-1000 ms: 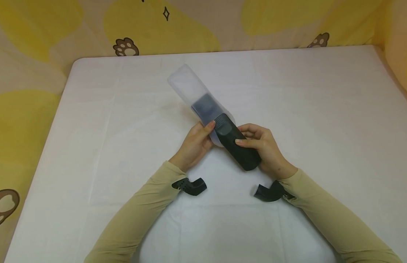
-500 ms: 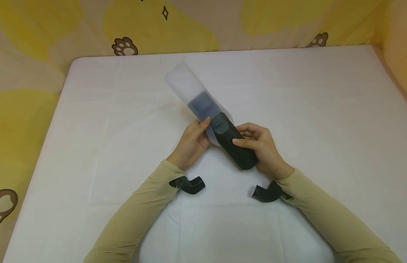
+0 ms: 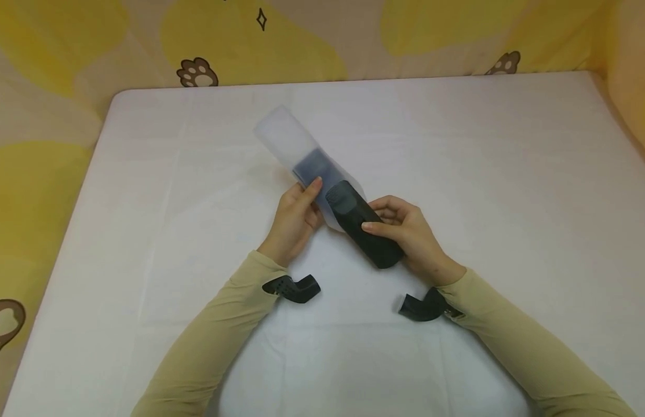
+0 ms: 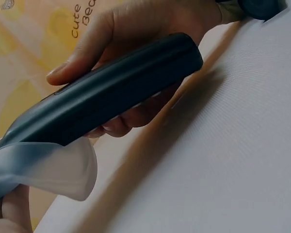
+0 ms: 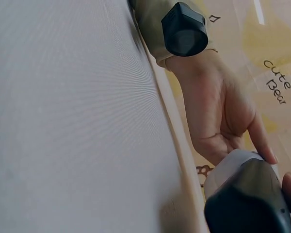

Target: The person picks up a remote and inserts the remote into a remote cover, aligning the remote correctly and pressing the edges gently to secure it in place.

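A dark, rounded handle (image 3: 366,231) lies slantwise between both hands over the white table. Its far end runs into a long translucent plastic sleeve (image 3: 283,134), which flares wider at its mouth. Inside the sleeve shows a flat blue-grey part (image 3: 316,164), whose exact kind the plastic blurs. My left hand (image 3: 287,227) pinches the sleeve, thumb on top and fingers beneath. My right hand (image 3: 416,237) grips the handle, thumb on its upper face and fingers curled underneath. In the left wrist view the sleeve's flared mouth (image 4: 80,170) surrounds the handle's lower end.
A white cloth-covered table (image 3: 197,174) spreads around both arms. Behind its far edge hangs a yellow patterned curtain (image 3: 280,46). Dark wrist cameras stick out from the left sleeve cuff (image 3: 298,289) and the right sleeve cuff (image 3: 423,307).
Both hands and the handle with its sleeve have shifted slightly left. My left thumb has moved up along the sleeve, away from the handle's end.
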`<state>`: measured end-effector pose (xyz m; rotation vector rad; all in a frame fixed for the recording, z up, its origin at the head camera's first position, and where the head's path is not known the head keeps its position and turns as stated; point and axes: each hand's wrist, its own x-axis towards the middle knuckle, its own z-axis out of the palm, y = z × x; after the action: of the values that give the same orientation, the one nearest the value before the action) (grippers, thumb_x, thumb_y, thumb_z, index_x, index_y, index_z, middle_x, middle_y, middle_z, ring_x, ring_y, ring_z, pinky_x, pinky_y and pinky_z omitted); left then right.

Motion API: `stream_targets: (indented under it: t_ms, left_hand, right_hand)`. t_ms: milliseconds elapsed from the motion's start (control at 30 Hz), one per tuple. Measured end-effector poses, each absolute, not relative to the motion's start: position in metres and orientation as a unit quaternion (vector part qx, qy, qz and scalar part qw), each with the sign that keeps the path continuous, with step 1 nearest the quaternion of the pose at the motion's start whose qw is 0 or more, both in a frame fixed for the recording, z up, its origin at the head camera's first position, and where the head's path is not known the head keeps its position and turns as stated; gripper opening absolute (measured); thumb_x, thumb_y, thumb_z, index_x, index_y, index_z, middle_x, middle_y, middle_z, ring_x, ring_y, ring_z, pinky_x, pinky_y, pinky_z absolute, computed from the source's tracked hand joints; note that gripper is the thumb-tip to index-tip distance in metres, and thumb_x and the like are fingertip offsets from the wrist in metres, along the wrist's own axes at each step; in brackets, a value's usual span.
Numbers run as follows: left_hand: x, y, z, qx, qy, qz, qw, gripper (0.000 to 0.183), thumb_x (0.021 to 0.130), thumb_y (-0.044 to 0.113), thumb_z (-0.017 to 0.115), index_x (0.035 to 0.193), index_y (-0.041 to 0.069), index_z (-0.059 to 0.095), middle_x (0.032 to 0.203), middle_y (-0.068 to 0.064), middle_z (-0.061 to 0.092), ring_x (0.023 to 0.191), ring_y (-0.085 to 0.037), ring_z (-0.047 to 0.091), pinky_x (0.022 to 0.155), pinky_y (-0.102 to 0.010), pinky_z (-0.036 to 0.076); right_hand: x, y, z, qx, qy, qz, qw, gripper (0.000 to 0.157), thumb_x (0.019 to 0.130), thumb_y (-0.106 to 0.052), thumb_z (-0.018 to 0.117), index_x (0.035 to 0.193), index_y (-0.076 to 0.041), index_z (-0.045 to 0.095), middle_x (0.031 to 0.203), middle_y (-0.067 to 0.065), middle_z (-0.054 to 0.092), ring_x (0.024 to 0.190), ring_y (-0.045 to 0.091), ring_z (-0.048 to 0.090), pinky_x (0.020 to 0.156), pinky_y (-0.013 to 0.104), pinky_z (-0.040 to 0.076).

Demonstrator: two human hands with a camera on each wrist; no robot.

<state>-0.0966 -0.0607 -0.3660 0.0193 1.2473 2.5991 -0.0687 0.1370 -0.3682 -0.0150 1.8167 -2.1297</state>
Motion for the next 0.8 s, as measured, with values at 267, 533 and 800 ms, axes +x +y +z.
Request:
stream_targets:
  t_ms: [267,533,800]
  left_hand:
    - [-0.0971,-0.0630,-0.3683,0.013,0.434,0.892,0.125,0.016,0.100,0.005,0.042,0.113,0.000,0.048,0.103,-0.004,0.059,0.095,-0.012,0.060,0.085,-0.024,0.049]
    - [-0.0970,-0.0642,-0.3683,0.012,0.443,0.888,0.125,0.016,0.100,0.005,0.042,0.114,0.000,0.049,0.102,-0.004,0.061,0.093,-0.012,0.061,0.082,-0.024,0.050]
    - [-0.0974,-0.0658,-0.3668,0.007,0.448,0.886,0.118,0.018,0.100,0.004,0.042,0.116,-0.001,0.048,0.102,-0.004,0.061,0.093,-0.012,0.061,0.082,-0.024,0.050]
  right_hand:
    - [-0.0689,0.1366,-0.3686,0.004,0.670,-0.716,0.194,0.029,0.080,-0.002,0.072,0.104,-0.004,0.055,0.090,0.003,0.064,0.077,0.014,0.063,0.066,0.026,0.053]
    - [-0.0707,0.1386,-0.3682,-0.010,0.699,-0.687,0.201,0.031,0.080,-0.003,0.072,0.106,0.001,0.056,0.089,0.004,0.064,0.077,0.014,0.063,0.066,0.025,0.053]
    - [-0.0733,0.1429,-0.3673,-0.038,0.723,-0.655,0.216,0.030,0.080,-0.003,0.070,0.106,0.006,0.058,0.089,0.004,0.065,0.076,0.013,0.064,0.066,0.024,0.052]
